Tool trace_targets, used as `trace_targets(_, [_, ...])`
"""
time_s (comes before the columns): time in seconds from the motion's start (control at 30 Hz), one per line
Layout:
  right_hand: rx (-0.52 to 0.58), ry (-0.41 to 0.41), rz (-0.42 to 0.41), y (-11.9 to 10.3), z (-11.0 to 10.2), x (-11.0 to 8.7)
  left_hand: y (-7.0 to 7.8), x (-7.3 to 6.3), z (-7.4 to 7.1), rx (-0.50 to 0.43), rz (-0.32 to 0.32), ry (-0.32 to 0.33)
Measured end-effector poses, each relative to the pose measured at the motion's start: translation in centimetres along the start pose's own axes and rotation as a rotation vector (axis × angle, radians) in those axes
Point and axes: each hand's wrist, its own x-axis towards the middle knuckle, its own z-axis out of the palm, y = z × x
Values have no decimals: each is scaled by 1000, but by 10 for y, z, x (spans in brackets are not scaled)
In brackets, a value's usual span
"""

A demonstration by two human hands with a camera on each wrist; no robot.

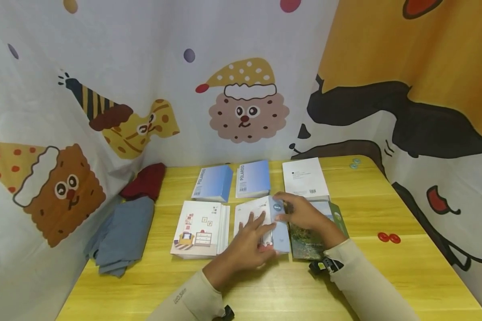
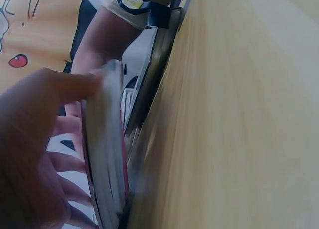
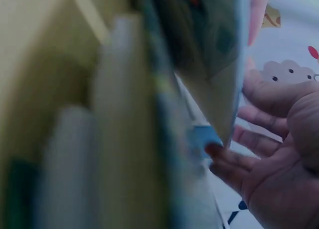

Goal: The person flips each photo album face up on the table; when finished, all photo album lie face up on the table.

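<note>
A book [image 1: 251, 208] with a white cover and a pale blue strip [image 1: 280, 227] along its right side lies in the middle of the table. My left hand [image 1: 245, 243] rests on the white cover with fingers spread, the thumb near the front edge. In the left wrist view, the page edges [image 2: 103, 154] stand beside the thumb. At the far right corner, my right hand [image 1: 303, 214] pinches the blue strip between thumb and fingers. In the right wrist view, those fingers touch a thin cover panel [image 3: 237, 84]. A dark green book [image 1: 309, 243] lies partly under the right forearm.
Left of the book lies a white book [image 1: 194, 223] with a furniture drawing. Behind are two blue POLAROID books [image 1: 213, 180] [image 1: 253, 178] and a white one [image 1: 305, 176]. Grey cloth [image 1: 124, 234] and dark red cloth [image 1: 146, 183] lie left; red buttons [image 1: 388, 237] and blue buttons [image 1: 355, 163], right.
</note>
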Motion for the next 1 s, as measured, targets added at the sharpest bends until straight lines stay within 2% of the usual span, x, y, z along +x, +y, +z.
trace_targets(0.17, [300, -24, 53, -9, -12, -2, 2, 0, -2, -127, 34, 58])
trace_targets(0.27, [424, -18, 76, -18, -16, -3, 3, 1, -4, -181, 78, 118])
trace_targets(0.4, [526, -8, 35, -29, -19, -6, 2, 1, -6, -308, 138, 192])
trace_targets(0.57, [524, -12, -64, -37, -16, -12, 0, -2, -8, -480, 192, 225])
trace_targets(0.7, [544, -33, -149, -38, -10, -15, -4, -9, -9, -644, 199, 177])
trace_targets(0.83, [596, -92, -230, -38, 1, -15, -12, -16, -12, -778, 219, 114])
trace_targets(0.93, [543, -129, -236, -37, 11, -15, -21, -22, -15, -847, 228, 81])
trace_targets(1.0, [472, -139, -200, -37, 18, -15, -26, -25, -17, -874, 222, 72])
